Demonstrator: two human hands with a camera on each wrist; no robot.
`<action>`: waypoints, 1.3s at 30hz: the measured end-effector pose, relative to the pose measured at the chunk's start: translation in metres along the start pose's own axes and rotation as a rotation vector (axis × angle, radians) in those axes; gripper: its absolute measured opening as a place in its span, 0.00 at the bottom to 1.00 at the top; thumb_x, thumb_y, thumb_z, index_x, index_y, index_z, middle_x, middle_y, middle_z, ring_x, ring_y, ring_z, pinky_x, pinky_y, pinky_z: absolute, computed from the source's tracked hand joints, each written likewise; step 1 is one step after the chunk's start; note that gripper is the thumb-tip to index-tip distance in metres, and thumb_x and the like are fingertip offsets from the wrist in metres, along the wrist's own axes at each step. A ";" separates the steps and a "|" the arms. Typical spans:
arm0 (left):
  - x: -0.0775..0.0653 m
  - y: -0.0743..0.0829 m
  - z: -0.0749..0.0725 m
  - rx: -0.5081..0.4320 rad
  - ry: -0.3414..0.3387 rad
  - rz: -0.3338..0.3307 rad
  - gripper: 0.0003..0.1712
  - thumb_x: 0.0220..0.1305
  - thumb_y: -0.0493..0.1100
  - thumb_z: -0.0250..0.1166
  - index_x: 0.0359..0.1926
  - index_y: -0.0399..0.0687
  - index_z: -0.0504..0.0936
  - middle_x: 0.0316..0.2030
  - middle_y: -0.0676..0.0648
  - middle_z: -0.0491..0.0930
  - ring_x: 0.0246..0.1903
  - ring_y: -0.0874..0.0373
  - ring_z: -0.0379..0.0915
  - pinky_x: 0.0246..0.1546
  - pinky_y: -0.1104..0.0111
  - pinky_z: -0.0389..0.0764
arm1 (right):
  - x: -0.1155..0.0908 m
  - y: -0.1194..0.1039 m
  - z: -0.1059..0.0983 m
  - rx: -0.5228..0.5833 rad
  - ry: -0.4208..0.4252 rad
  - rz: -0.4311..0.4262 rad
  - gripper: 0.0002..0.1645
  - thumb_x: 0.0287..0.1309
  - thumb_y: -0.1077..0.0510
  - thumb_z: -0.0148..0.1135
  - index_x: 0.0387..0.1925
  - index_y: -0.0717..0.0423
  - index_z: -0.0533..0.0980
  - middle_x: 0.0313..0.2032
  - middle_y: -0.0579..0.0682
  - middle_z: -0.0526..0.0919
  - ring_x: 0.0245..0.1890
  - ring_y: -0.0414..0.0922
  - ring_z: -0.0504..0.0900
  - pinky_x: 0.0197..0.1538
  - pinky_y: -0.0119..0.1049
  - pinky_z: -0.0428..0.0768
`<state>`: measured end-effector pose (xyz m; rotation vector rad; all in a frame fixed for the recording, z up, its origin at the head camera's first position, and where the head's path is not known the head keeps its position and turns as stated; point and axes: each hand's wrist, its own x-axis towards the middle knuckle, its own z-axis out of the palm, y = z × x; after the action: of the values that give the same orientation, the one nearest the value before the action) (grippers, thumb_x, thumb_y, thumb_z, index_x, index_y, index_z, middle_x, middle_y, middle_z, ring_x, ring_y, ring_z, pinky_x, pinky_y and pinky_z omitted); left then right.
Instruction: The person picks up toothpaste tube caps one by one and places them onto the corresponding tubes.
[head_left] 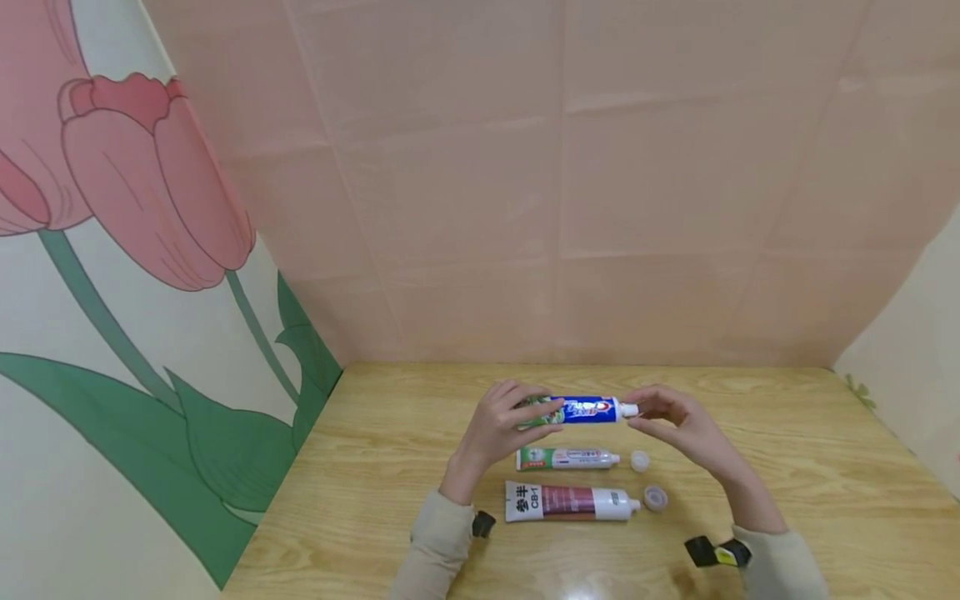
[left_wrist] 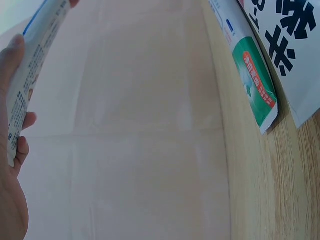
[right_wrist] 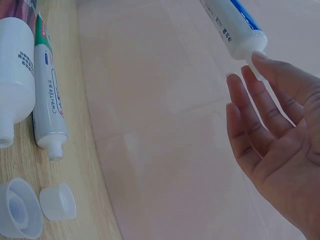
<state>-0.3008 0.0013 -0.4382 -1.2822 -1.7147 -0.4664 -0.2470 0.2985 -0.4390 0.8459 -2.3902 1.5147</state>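
Note:
My left hand grips a blue, green and white toothpaste tube around its tail end, raised level above the table. At the tube's other end, my right hand pinches the small white cap between thumb and fingers. In the right wrist view the thumb lies against that cap, partly covering it. Below, a green and white toothpaste tube lies uncapped, its nozzle pointing right. Nearer me is a bigger white and maroon toothpaste tube, also uncapped.
Beside the two lying nozzles rest a small white cap and a wider whitish cap. The wooden table meets a pinkish covered wall at the back. A tulip mural stands to the left.

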 end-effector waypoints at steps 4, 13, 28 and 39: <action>0.000 0.001 0.000 -0.008 0.002 0.006 0.20 0.44 0.54 0.73 0.41 0.56 0.85 0.40 0.53 0.81 0.37 0.64 0.73 0.43 0.77 0.73 | -0.001 -0.002 0.001 -0.022 0.014 0.018 0.14 0.58 0.65 0.59 0.47 0.55 0.75 0.42 0.47 0.79 0.41 0.39 0.79 0.43 0.28 0.78; 0.000 0.001 0.000 -0.009 -0.010 -0.004 0.20 0.45 0.54 0.73 0.41 0.56 0.85 0.40 0.53 0.81 0.37 0.65 0.72 0.43 0.78 0.72 | -0.002 -0.006 0.003 -0.030 0.026 0.056 0.14 0.58 0.64 0.59 0.47 0.56 0.75 0.40 0.50 0.80 0.38 0.41 0.79 0.41 0.29 0.78; 0.000 -0.001 0.001 -0.015 -0.014 -0.007 0.19 0.45 0.54 0.72 0.41 0.56 0.85 0.40 0.53 0.82 0.37 0.64 0.72 0.43 0.77 0.72 | 0.002 -0.003 0.003 -0.010 0.011 0.032 0.13 0.58 0.66 0.59 0.47 0.58 0.75 0.40 0.51 0.80 0.38 0.41 0.79 0.42 0.28 0.78; 0.000 -0.002 0.001 -0.019 -0.015 -0.009 0.20 0.42 0.53 0.74 0.40 0.56 0.85 0.39 0.52 0.82 0.35 0.61 0.74 0.42 0.77 0.72 | 0.002 -0.006 0.002 -0.047 0.026 0.051 0.14 0.57 0.65 0.60 0.47 0.56 0.75 0.41 0.50 0.80 0.39 0.41 0.79 0.42 0.28 0.78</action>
<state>-0.3029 0.0015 -0.4382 -1.2952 -1.7324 -0.4806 -0.2446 0.2941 -0.4343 0.7559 -2.4358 1.4724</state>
